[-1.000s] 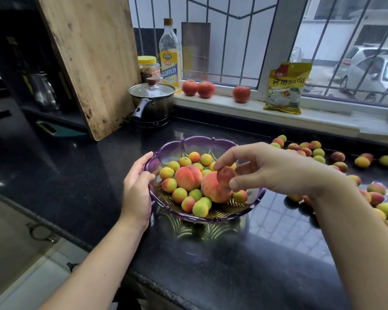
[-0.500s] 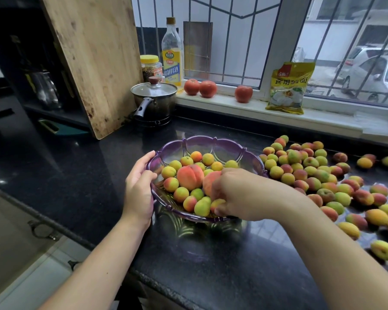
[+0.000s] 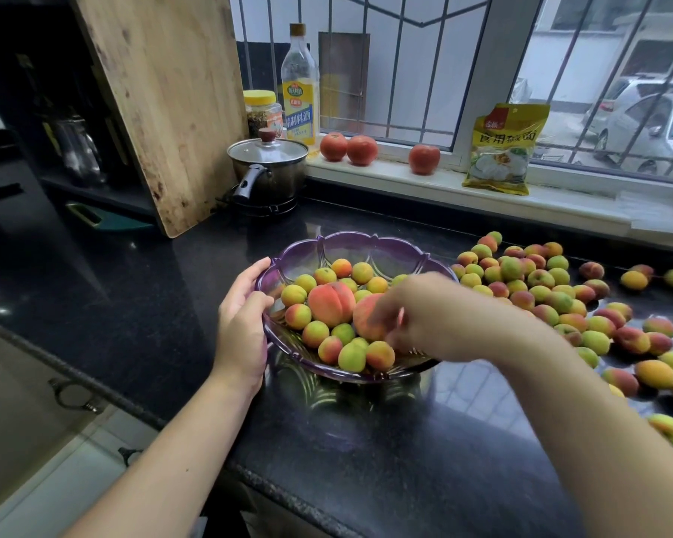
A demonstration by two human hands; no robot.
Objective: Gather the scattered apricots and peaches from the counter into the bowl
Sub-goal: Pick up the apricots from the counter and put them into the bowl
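A purple glass bowl stands on the black counter. It holds two peaches and several small apricots. My left hand grips the bowl's left rim, thumb on the edge. My right hand is blurred over the bowl's right side. Its fingers hang down by the second peach, and I see nothing in them. Several scattered apricots lie on the counter to the right of the bowl, and my right forearm crosses in front of some.
A lidded pot stands behind the bowl beside a leaning wooden board. A bottle, a jar, three tomatoes and a yellow packet sit along the windowsill. The counter's front edge runs below my arms.
My right hand carried a small reddish fruit down into the bowl and has now lifted a little, with nothing visible in it. My left hand stayed on the rim.
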